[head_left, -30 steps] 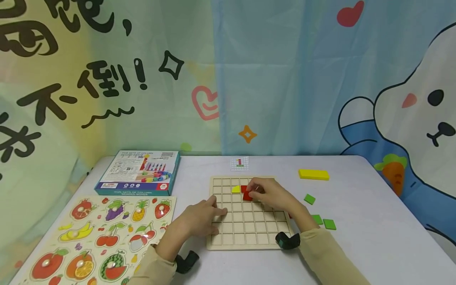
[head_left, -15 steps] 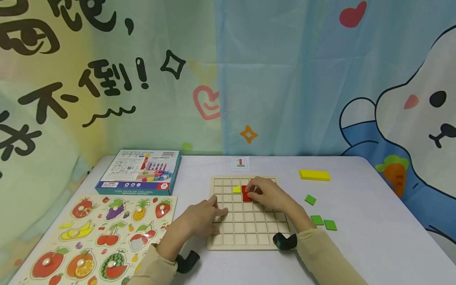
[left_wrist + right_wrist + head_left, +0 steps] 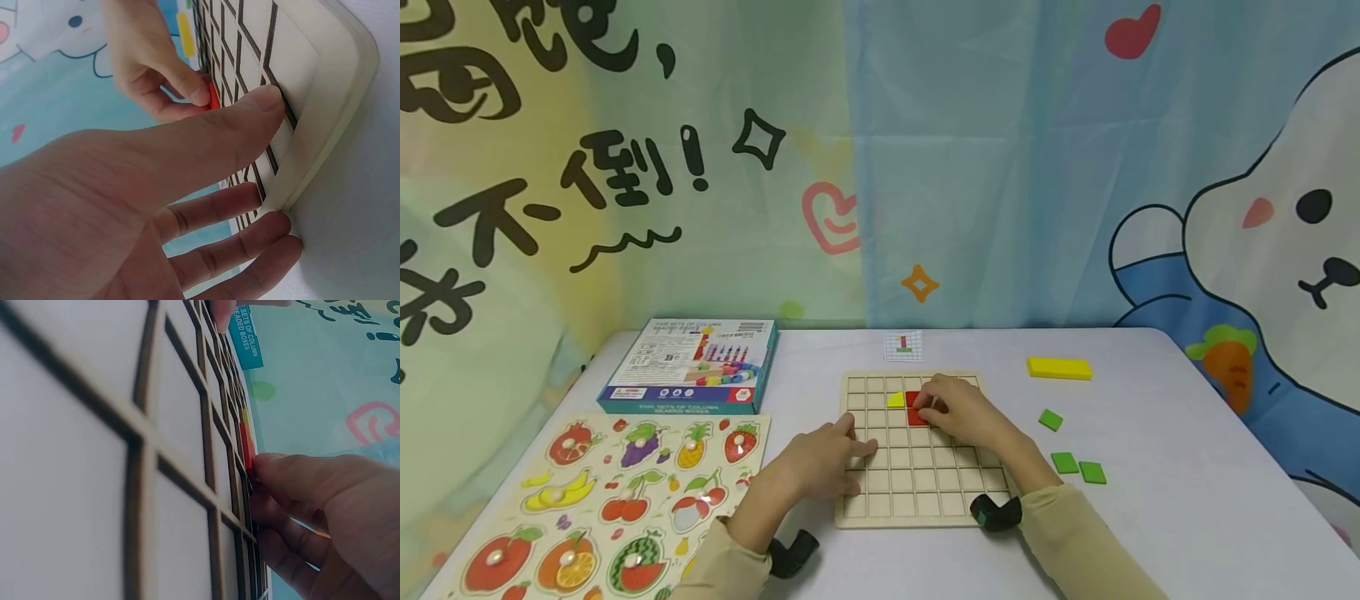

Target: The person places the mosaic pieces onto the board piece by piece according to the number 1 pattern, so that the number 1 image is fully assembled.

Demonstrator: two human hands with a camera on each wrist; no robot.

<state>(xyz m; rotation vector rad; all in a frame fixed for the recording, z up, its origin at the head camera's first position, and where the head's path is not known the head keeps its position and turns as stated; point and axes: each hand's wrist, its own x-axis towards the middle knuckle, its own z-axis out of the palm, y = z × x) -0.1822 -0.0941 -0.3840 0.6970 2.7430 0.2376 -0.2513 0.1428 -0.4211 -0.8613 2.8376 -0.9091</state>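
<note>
A wooden grid board [image 3: 917,482] lies in the middle of the table. My left hand [image 3: 822,460] rests on its left side, thumb on the top face and the other fingers stretched out by the edge. Over the upper cells, my right hand [image 3: 964,412] holds a small red square tile [image 3: 915,418] between thumb and curled fingers, down at the grid. Another red tile [image 3: 912,397] sits just above it, partly covered by the fingers. To the left of that lies a yellow tile [image 3: 896,400]. In the right wrist view, the thumb touches the red tile [image 3: 247,445].
Several green tiles [image 3: 1064,462] lie right of the board, with a yellow bar [image 3: 1060,368] beyond them. A small grid pattern card [image 3: 903,346] is behind the board. A fruit puzzle board [image 3: 655,454] and a flat box [image 3: 692,367] stand at the left.
The lower red tile, tilted in my right fingers before, now lies flat in line with the upper red one. My right wrist has shifted slightly left; the left hand stays put.
</note>
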